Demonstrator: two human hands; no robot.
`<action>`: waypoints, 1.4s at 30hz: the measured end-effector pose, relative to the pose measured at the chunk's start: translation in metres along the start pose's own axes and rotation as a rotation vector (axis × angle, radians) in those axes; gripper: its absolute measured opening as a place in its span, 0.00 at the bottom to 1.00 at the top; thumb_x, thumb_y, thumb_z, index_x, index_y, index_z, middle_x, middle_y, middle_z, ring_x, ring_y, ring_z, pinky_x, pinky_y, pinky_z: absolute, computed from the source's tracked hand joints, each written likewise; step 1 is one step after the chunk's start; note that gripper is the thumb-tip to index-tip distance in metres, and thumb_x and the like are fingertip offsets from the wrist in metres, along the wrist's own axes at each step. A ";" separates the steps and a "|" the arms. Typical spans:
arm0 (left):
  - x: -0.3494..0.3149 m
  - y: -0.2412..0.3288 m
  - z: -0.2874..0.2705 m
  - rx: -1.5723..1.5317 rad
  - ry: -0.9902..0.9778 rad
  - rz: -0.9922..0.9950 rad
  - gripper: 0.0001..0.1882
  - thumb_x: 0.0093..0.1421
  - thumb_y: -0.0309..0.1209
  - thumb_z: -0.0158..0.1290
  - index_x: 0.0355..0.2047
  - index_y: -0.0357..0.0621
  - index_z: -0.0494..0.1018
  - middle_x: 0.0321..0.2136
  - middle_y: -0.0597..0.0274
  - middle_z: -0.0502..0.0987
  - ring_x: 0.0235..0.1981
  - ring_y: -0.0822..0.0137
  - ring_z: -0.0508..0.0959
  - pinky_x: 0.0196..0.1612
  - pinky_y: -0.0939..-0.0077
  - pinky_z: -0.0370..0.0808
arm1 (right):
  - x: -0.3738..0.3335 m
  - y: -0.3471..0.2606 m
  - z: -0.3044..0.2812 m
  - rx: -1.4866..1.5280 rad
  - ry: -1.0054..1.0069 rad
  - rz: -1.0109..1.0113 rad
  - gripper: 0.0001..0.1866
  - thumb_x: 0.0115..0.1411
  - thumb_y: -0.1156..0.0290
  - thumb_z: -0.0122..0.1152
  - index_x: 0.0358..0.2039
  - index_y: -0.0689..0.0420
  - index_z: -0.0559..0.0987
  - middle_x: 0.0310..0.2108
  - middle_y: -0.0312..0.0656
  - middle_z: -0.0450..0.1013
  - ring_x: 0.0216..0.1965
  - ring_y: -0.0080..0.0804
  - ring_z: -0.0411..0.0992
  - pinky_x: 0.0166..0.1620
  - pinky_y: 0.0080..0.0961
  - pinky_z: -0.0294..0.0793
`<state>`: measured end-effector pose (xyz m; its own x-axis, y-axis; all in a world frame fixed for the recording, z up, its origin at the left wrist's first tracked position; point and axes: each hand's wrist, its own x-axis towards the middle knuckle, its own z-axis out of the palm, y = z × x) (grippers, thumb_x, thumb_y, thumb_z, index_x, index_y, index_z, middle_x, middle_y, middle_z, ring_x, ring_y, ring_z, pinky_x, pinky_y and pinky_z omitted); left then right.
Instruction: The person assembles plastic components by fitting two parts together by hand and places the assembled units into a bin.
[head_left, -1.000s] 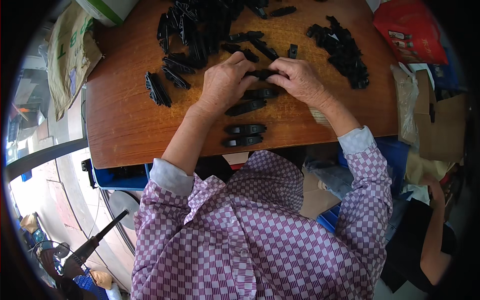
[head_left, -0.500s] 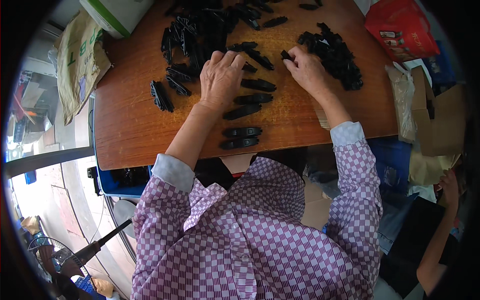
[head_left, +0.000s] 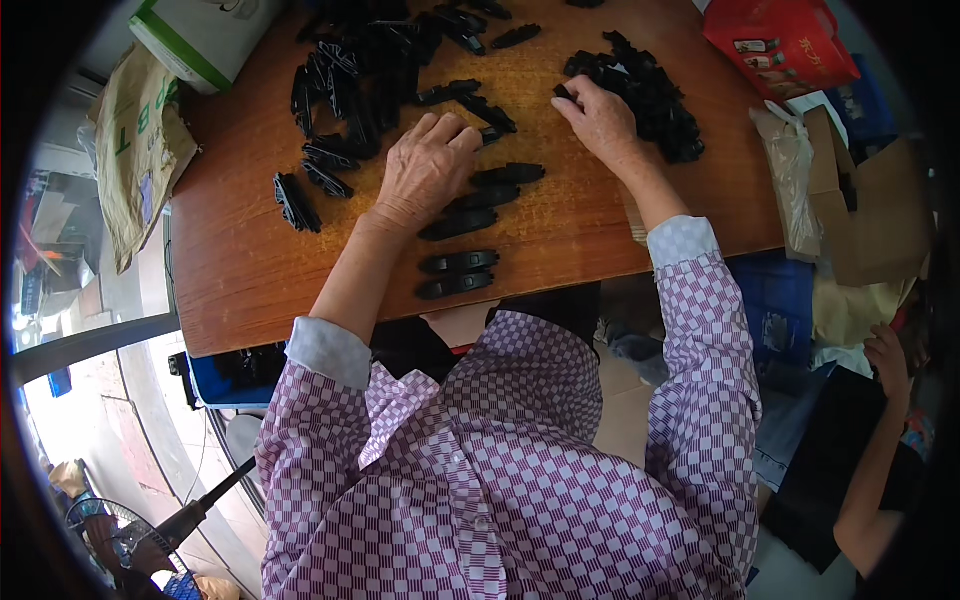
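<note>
My left hand (head_left: 425,170) rests over the middle of the table with curled fingers, closed on a black plastic part (head_left: 490,134) whose end sticks out beside the fingertips. Just nearer to me, several long black plastic pieces (head_left: 458,262) lie in a loose column, mostly crosswise. The far one (head_left: 508,174) lies close to my left hand. My right hand (head_left: 602,120) pinches a small black piece (head_left: 564,92) between thumb and fingers. It is beside a heap of small black parts (head_left: 655,105). How the pieces sit inside my fingers is hidden.
A large pile of black parts (head_left: 335,85) covers the table's far left. Around the wooden table (head_left: 250,270) are a white-green box (head_left: 195,45), a sack (head_left: 145,140), a red bag (head_left: 780,45) and cardboard (head_left: 880,220). Another person's arm (head_left: 875,460) shows at right.
The view has shifted, so the table and its parts appear farther left. My left hand has come slightly nearer to me. Both hands keep their closed grips.
</note>
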<state>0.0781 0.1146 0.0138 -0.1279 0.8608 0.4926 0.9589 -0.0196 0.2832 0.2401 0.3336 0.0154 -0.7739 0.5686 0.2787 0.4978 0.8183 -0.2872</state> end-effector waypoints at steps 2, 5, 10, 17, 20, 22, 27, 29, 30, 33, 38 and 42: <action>0.002 0.000 0.003 0.026 -0.011 0.029 0.10 0.54 0.30 0.60 0.37 0.47 0.74 0.37 0.63 0.74 0.41 0.58 0.74 0.43 0.64 0.76 | -0.003 0.019 -0.003 0.043 0.009 0.047 0.14 0.62 0.61 0.63 0.41 0.57 0.76 0.26 0.42 0.75 0.28 0.38 0.75 0.31 0.34 0.73; 0.005 0.000 0.006 -0.046 -0.001 0.035 0.11 0.55 0.30 0.59 0.38 0.46 0.74 0.38 0.62 0.74 0.42 0.57 0.74 0.44 0.64 0.75 | -0.009 0.028 -0.007 0.143 0.008 0.139 0.13 0.62 0.61 0.64 0.40 0.57 0.76 0.24 0.42 0.74 0.26 0.36 0.74 0.31 0.33 0.72; -0.001 0.002 -0.005 -0.114 0.133 -0.250 0.12 0.56 0.32 0.59 0.40 0.45 0.75 0.38 0.60 0.74 0.44 0.56 0.74 0.48 0.61 0.74 | -0.013 -0.040 -0.039 0.359 -0.199 -0.135 0.13 0.62 0.62 0.64 0.38 0.58 0.76 0.25 0.42 0.75 0.27 0.36 0.75 0.32 0.34 0.73; -0.004 -0.002 -0.008 -0.090 -0.083 -0.247 0.12 0.56 0.34 0.59 0.39 0.43 0.77 0.38 0.60 0.74 0.45 0.55 0.74 0.49 0.62 0.73 | -0.002 -0.059 -0.032 0.140 -0.252 -0.499 0.12 0.61 0.62 0.63 0.38 0.57 0.76 0.28 0.44 0.78 0.31 0.41 0.77 0.34 0.37 0.77; -0.005 -0.002 -0.009 -0.119 -0.086 -0.255 0.11 0.57 0.35 0.59 0.38 0.43 0.78 0.38 0.60 0.74 0.45 0.55 0.74 0.49 0.62 0.73 | -0.001 -0.060 -0.035 0.129 -0.352 -0.503 0.11 0.60 0.66 0.64 0.37 0.59 0.75 0.31 0.47 0.78 0.32 0.47 0.76 0.34 0.37 0.75; -0.004 -0.003 -0.009 -0.125 -0.094 -0.257 0.11 0.57 0.34 0.58 0.37 0.43 0.78 0.37 0.60 0.74 0.45 0.56 0.75 0.48 0.62 0.73 | 0.000 -0.060 -0.034 0.122 -0.390 -0.490 0.11 0.60 0.66 0.64 0.37 0.59 0.74 0.31 0.47 0.77 0.33 0.47 0.76 0.34 0.37 0.75; -0.002 -0.005 -0.012 -0.162 -0.132 -0.250 0.10 0.56 0.34 0.59 0.37 0.43 0.78 0.37 0.61 0.75 0.44 0.57 0.75 0.48 0.62 0.73 | 0.000 -0.069 -0.032 0.195 -0.460 -0.424 0.12 0.60 0.66 0.64 0.35 0.60 0.73 0.30 0.48 0.77 0.33 0.48 0.76 0.34 0.38 0.75; -0.003 -0.005 -0.009 -0.195 -0.083 -0.206 0.11 0.54 0.33 0.60 0.35 0.42 0.77 0.34 0.60 0.74 0.41 0.55 0.76 0.44 0.61 0.74 | -0.001 -0.074 -0.030 0.230 -0.453 -0.404 0.12 0.59 0.66 0.65 0.35 0.60 0.73 0.29 0.48 0.77 0.33 0.49 0.76 0.35 0.38 0.75; -0.002 -0.004 -0.009 -0.213 -0.055 -0.177 0.11 0.53 0.32 0.61 0.35 0.41 0.77 0.33 0.59 0.73 0.39 0.54 0.76 0.42 0.61 0.74 | -0.001 -0.074 -0.025 0.210 -0.427 -0.412 0.12 0.59 0.65 0.65 0.35 0.58 0.74 0.29 0.47 0.77 0.32 0.47 0.77 0.34 0.38 0.75; -0.007 -0.006 -0.005 -0.217 -0.042 -0.188 0.11 0.53 0.32 0.61 0.35 0.41 0.77 0.33 0.59 0.74 0.38 0.53 0.76 0.41 0.61 0.74 | -0.004 -0.075 -0.019 0.158 -0.373 -0.420 0.11 0.59 0.64 0.65 0.36 0.56 0.75 0.27 0.45 0.78 0.31 0.44 0.78 0.34 0.39 0.76; -0.007 -0.001 -0.015 -0.185 -0.090 -0.276 0.10 0.58 0.34 0.59 0.39 0.45 0.78 0.35 0.60 0.75 0.42 0.55 0.77 0.46 0.61 0.73 | 0.010 -0.067 -0.066 0.585 -0.251 -0.192 0.13 0.61 0.62 0.65 0.37 0.58 0.76 0.25 0.43 0.75 0.25 0.30 0.71 0.32 0.28 0.71; 0.005 0.002 -0.013 -0.325 0.036 -0.338 0.14 0.61 0.40 0.56 0.43 0.46 0.77 0.35 0.59 0.76 0.42 0.53 0.77 0.45 0.59 0.73 | 0.027 -0.040 -0.186 0.429 -0.105 0.441 0.43 0.64 0.44 0.55 0.71 0.51 0.53 0.67 0.49 0.58 0.64 0.35 0.64 0.63 0.25 0.60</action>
<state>0.0765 0.1120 0.0272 -0.4338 0.8282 0.3548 0.7336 0.0960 0.6728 0.2724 0.3316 0.2047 -0.5762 0.8165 -0.0353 0.5947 0.3893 -0.7034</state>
